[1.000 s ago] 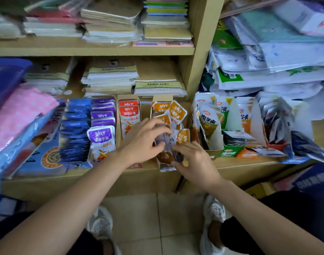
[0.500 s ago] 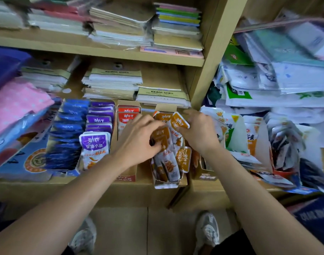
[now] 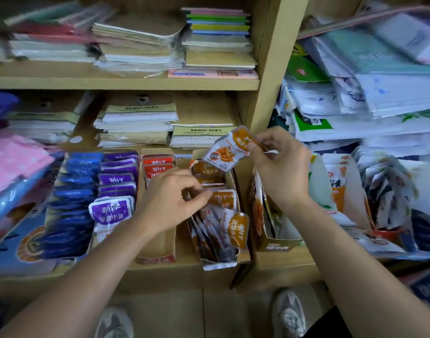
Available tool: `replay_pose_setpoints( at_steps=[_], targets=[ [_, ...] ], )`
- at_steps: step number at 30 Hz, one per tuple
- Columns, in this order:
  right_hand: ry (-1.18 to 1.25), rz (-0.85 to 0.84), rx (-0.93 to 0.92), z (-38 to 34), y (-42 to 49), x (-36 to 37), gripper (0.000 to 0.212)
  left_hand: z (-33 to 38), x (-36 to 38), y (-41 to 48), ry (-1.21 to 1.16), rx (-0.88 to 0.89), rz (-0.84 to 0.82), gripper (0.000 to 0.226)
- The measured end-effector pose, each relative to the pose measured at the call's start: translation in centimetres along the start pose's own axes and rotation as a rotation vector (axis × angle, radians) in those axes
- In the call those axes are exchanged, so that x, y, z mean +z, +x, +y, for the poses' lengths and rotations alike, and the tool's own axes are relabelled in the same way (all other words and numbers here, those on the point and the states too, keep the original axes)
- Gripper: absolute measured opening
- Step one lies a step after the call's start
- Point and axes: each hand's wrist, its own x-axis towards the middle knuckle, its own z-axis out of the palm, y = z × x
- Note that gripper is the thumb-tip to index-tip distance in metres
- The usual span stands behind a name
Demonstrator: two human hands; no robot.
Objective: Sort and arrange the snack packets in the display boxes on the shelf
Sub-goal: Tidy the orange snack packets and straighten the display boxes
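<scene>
Flanking the orange box (image 3: 230, 180): red box (image 3: 155, 259), green-lettered box (image 3: 279, 245).

Left hand (image 3: 171, 202), right hand (image 3: 283, 167), both curled

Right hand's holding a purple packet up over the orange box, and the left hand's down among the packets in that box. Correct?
Not quite. The head view shows the right hand pinching an orange packet, not a purple one; the purple packets sit in their own box further left. The rest holds: it is up over the orange box, and the left hand is down among that box's packets.
</scene>
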Motion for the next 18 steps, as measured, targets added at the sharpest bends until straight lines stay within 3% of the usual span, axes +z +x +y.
replay_pose_setpoints(
  at_steps=[4,10,14,18],
  targets=[
    [0.043,-0.074,0.003,0.1,-0.3,0.2,0.012,0.7,1.2,0.2,0.098,-0.043,0.026,0.02],
    [0.074,-0.181,0.122,1.1,0.1,-0.3,0.012,1.5,2.7,0.5,0.161,-0.036,-0.044,0.047],
    [0.259,-0.322,0.225,1.4,0.4,-1.0,0.007,1.4,2.8,0.5,0.132,-0.084,-0.032,0.059],
    [0.364,-0.177,0.261,1.2,0.7,-1.9,0.011,1.7,2.8,0.5,0.283,-0.048,-0.163,0.068]
  ],
)
